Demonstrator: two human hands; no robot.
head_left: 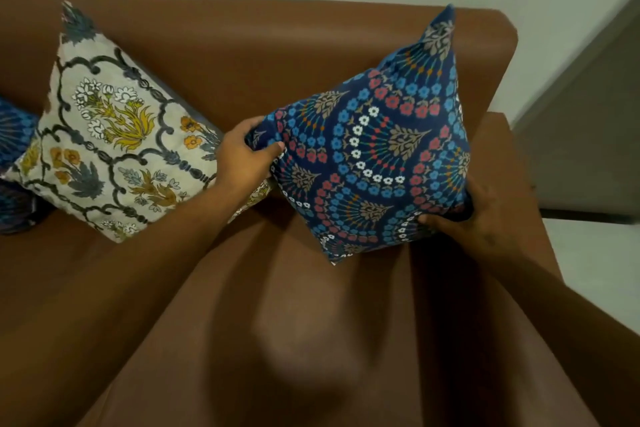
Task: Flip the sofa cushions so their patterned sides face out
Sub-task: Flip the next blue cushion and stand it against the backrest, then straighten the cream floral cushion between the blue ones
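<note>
Two hands: left hand [242, 156] and right hand [474, 215] each pinch a corner of the navy floral cushion [370, 149].
Cushion place: upright at brown sofa [277, 55] backrest, pattern outward.
Neighbour: cream floral cushion [114, 135], just left.

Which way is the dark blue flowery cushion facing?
Pattern out. The dark blue flowery cushion shows its printed side, standing on one corner, held by left hand and right hand.
</note>
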